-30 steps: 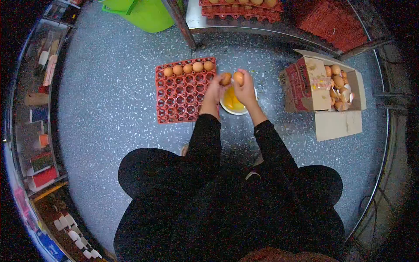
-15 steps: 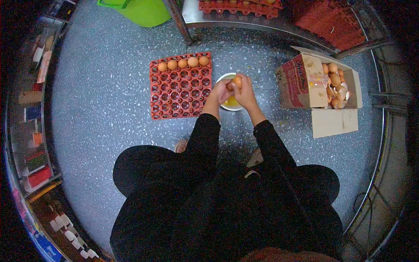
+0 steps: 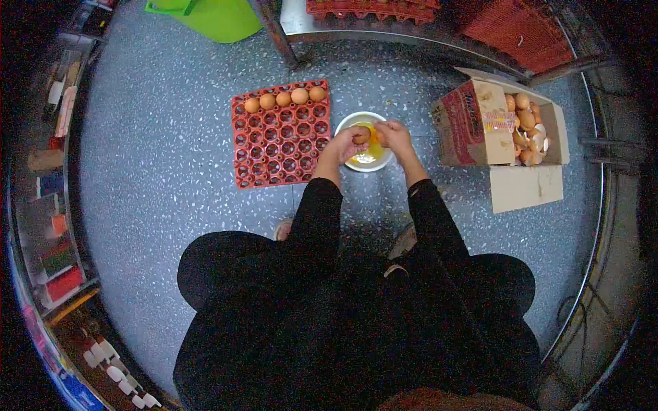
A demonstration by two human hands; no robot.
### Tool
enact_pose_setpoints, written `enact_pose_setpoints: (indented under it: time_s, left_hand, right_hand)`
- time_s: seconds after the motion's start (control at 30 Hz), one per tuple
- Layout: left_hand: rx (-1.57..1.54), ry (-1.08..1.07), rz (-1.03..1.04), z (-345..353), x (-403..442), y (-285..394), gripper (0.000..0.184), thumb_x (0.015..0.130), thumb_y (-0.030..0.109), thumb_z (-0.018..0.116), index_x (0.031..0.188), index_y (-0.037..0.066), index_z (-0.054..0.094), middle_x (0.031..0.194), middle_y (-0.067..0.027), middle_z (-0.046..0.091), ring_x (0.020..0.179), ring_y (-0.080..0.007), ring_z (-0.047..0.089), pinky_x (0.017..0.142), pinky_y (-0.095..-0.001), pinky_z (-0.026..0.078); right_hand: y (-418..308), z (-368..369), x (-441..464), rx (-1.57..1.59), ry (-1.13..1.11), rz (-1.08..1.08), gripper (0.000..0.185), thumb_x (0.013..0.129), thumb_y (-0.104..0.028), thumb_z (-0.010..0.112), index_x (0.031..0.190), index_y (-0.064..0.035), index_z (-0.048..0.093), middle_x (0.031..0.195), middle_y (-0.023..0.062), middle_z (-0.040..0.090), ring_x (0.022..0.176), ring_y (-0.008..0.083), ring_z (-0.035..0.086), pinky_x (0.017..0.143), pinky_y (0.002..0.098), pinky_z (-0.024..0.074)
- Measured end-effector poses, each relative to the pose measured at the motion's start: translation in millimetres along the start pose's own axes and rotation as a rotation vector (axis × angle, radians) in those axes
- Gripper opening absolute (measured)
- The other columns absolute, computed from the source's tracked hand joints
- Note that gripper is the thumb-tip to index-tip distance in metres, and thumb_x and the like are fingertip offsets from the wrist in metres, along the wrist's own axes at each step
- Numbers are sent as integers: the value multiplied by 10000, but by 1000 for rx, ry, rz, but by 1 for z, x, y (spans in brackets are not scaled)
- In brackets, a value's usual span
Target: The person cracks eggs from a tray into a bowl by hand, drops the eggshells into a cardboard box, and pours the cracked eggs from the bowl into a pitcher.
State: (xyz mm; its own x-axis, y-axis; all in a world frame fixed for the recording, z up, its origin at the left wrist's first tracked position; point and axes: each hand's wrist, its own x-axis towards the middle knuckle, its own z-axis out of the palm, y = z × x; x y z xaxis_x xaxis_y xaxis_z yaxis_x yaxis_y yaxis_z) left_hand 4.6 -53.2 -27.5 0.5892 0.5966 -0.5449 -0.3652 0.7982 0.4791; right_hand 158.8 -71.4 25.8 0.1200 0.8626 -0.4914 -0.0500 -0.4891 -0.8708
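Observation:
A brown egg (image 3: pixel 360 135) is held in my left hand (image 3: pixel 340 146), whose fingers curl round it over the left side of a white bowl (image 3: pixel 366 115). Yellow liquid egg (image 3: pixel 370 156) lies in this bowl on the floor. My right hand (image 3: pixel 398 141) is closed above the bowl's right side, on an orange-brown egg mostly hidden by the fingers; whether its shell is whole I cannot tell. Left of the bowl, a red egg tray (image 3: pixel 279 151) carries a row of several brown eggs (image 3: pixel 284 99) along its far edge.
An open cardboard box (image 3: pixel 460 127) at the right contains several broken eggshells (image 3: pixel 529 145). Behind stands a metal table (image 3: pixel 295 20) with stacked red trays (image 3: pixel 373 8) on it. A green tub (image 3: pixel 216 20) is at the far left. Shelves (image 3: pixel 65 240) line the left side.
My hands were together over the bowl and have drawn apart, the right one moving right. More of the yellow egg in the bowl shows between them.

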Motion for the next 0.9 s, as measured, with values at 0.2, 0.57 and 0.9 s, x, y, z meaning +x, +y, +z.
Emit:
enact_pose_setpoints:
  time_s: [0.2, 0.57, 0.9]
  left_hand:
    - [72, 22, -34, 20, -19, 12, 214, 786, 152, 494, 954, 19, 483, 832, -78, 551, 733, -164, 569, 620, -254, 510]
    - [309, 8, 18, 20, -18, 13, 310, 743, 126, 579, 1023, 24, 495, 878, -84, 564, 693, -140, 580, 627, -233, 504]
    - [1058, 157, 99, 32, -20, 26, 350, 700, 203, 604, 1012, 52, 562, 893, -52, 599, 762, -123, 566, 686, -249, 459]
  right_hand:
    - [-8, -7, -4, -310, -183, 86, 270, 721, -185, 636, 939, -31, 595, 729, -4, 571, 580, 59, 497, 487, 183, 395]
    - [7, -29, 11, -411, -325, -19, 293, 717, -198, 633, 933, -1, 600, 719, 16, 592, 592, 59, 511, 508, 189, 417]
    - [13, -19, 9, -639, -210, -221, 427, 613, -413, 650, 880, -80, 634, 817, 128, 622, 747, 224, 605, 684, 313, 470]
